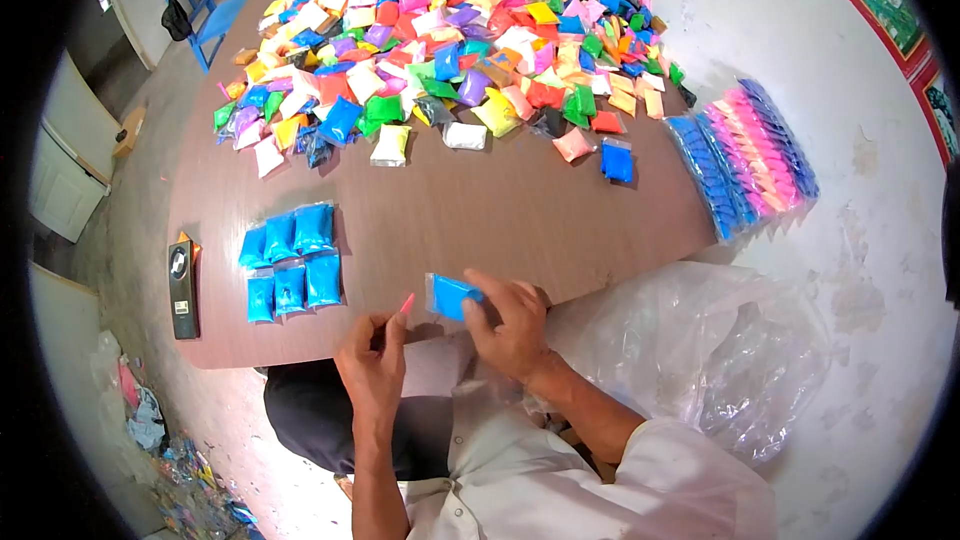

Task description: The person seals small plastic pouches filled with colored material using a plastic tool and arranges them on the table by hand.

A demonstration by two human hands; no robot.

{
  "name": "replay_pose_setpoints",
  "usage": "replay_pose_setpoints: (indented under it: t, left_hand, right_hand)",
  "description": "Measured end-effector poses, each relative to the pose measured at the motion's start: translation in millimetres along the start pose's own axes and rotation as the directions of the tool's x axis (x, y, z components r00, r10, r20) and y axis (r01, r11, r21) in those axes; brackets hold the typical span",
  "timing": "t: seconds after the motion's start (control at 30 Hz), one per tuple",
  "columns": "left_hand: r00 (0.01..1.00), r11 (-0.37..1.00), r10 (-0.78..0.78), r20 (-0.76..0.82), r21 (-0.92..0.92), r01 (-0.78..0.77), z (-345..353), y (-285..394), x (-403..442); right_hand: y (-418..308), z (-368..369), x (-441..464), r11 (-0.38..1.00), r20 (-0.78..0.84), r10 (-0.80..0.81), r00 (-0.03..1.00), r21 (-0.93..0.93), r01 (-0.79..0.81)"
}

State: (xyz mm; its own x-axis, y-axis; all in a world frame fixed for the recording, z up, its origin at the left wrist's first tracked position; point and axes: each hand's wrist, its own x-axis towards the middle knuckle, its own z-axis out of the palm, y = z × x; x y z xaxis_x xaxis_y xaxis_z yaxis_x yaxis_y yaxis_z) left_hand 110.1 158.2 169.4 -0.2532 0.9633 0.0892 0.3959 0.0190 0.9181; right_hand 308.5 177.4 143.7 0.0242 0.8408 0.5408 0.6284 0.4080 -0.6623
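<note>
My right hand (512, 328) grips a small clear packet with blue filling (449, 296) over the table's near edge. To its left, my left hand (374, 355) pinches a thin, pointed pink piece (407, 304) between thumb and fingers; its exact kind is too small to tell. The two hands are apart, with the packet and the pink piece close to each other. Left of my hands, several similar blue packets (289, 285) lie in two rows on the brown table (420, 210).
A big heap of colourful packets (430, 40) covers the far table. Rows of bagged blue and pink packets (745, 160) lie at the right edge. A black box-like object (184, 290) is at the left edge. A large clear plastic bag (700, 340) lies right of me; a blue chair (205, 15) stands beyond.
</note>
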Motion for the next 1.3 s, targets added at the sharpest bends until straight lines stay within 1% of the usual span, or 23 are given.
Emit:
replay_pose_setpoints:
  t: [0.03,0.1,0.13,0.2,0.23,0.27,0.33,0.4,0.43,0.5,0.53,0.6,0.7,0.77,0.8,0.87,0.93,1.0,1.07,1.1,1.17,1.23,1.3]
  left_hand:
    - [1.000,1.000,-0.001,-0.002,0.002,0.001,2,2,0]
    - [0.998,0.999,0.048,0.049,-0.011,-0.047,6,5,-2]
    - [0.998,0.999,0.042,0.052,-0.009,-0.041,9,5,-4]
    - [0.986,0.985,0.157,0.059,0.068,-0.161,18,4,-5]
    - [0.970,0.963,0.238,0.041,0.120,-0.241,22,3,-5]
    - [0.973,0.965,0.227,0.044,0.127,-0.231,27,1,-4]
    - [0.962,0.947,0.268,0.051,0.171,-0.273,35,-2,-8]
    - [0.958,0.919,0.265,0.112,0.272,-0.286,38,2,-8]
    - [0.958,0.911,0.263,0.116,0.296,-0.286,38,1,-8]
    - [0.961,0.902,0.251,0.112,0.333,-0.275,41,0,-3]
    - [0.968,0.899,0.221,0.121,0.360,-0.250,41,1,0]
    - [0.974,0.892,0.187,0.127,0.394,-0.222,40,3,10]
    - [0.971,0.892,0.186,0.152,0.388,-0.231,38,0,23]
    - [0.976,0.897,0.197,0.093,0.385,-0.218,35,-12,31]
    - [0.976,0.895,0.195,0.095,0.390,-0.217,31,-12,34]
    - [0.987,0.948,0.146,0.060,0.277,-0.157,23,-7,38]
    - [0.987,0.949,0.150,0.056,0.271,-0.160,26,1,29]
    - [0.938,0.901,0.318,0.138,0.263,-0.344,39,1,17]
    - [0.933,0.879,0.294,0.209,0.323,-0.350,47,19,13]
    - [0.944,0.876,0.219,0.247,0.376,-0.302,49,21,16]
    - [0.945,0.867,0.231,0.234,0.391,-0.308,49,21,27]
    - [0.945,0.860,0.234,0.227,0.405,-0.310,49,18,37]
    - [0.958,0.854,0.176,0.227,0.449,-0.263,48,12,47]
  right_hand:
    - [1,-1,2,1.000,0.001,-0.001,1.000,0.002,0.001]
    - [2,-4,2,0.985,0.045,-0.069,0.997,-0.154,0.075]
    - [0,-5,2,0.986,0.049,-0.063,0.997,-0.154,0.070]
    - [-1,-5,5,0.974,0.008,-0.079,0.997,-0.212,0.079]
    - [2,-5,5,0.975,0.012,-0.073,0.997,-0.210,0.074]
    - [5,-4,5,0.978,-0.001,-0.076,0.997,-0.197,0.074]
    - [10,-5,3,0.986,0.017,-0.061,0.998,-0.156,0.063]
    - [15,-6,4,0.970,0.094,-0.151,0.984,-0.177,0.166]
    - [16,-4,1,0.978,0.111,-0.129,0.985,-0.147,0.145]
    - [22,-1,3,0.961,0.090,-0.199,0.976,-0.178,0.212]
    - [23,1,1,0.966,0.096,-0.186,0.978,-0.163,0.200]
    - [25,3,0,0.959,0.075,-0.191,0.979,-0.198,0.203]
    - [24,4,1,0.960,0.077,-0.189,0.979,-0.195,0.201]
    - [24,5,0,0.962,0.076,-0.185,0.980,-0.192,0.196]
    - [26,5,-2,0.962,0.073,-0.187,0.980,-0.189,0.198]
    - [27,5,-2,0.962,0.074,-0.191,0.979,-0.183,0.202]
    - [26,6,-1,0.956,0.067,-0.211,0.975,-0.193,0.220]
    - [24,4,-1,0.952,0.072,-0.220,0.973,-0.201,0.230]
    - [22,4,6,0.939,0.060,-0.265,0.962,-0.209,0.271]
    - [21,4,5,0.946,0.054,-0.249,0.967,-0.202,0.255]
    - [21,5,2,0.957,0.051,-0.218,0.975,-0.186,0.223]
    - [20,4,2,0.953,0.046,-0.228,0.973,-0.194,0.233]
    - [17,4,4,0.955,0.046,-0.220,0.974,-0.195,0.225]
